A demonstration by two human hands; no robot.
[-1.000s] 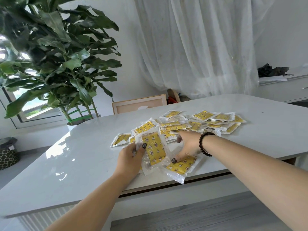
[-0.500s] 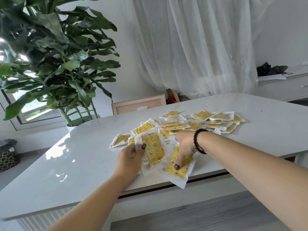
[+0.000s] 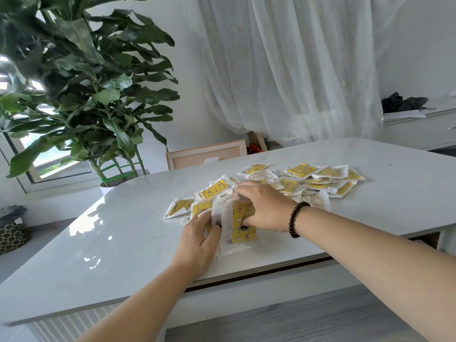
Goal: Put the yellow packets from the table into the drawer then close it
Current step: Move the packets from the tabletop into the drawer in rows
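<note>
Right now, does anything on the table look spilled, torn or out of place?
Nothing looks damaged. The yellow packets lie in a loose overlapping heap on the table, while the left hand and right hand hold a small stack.

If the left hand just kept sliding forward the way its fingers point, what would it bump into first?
Probably nothing new: the left hand already grips the near stack of packets. Straight past that, it would likely meet the loose yellow packets lying behind on the table, though depth is hard to judge.
</note>
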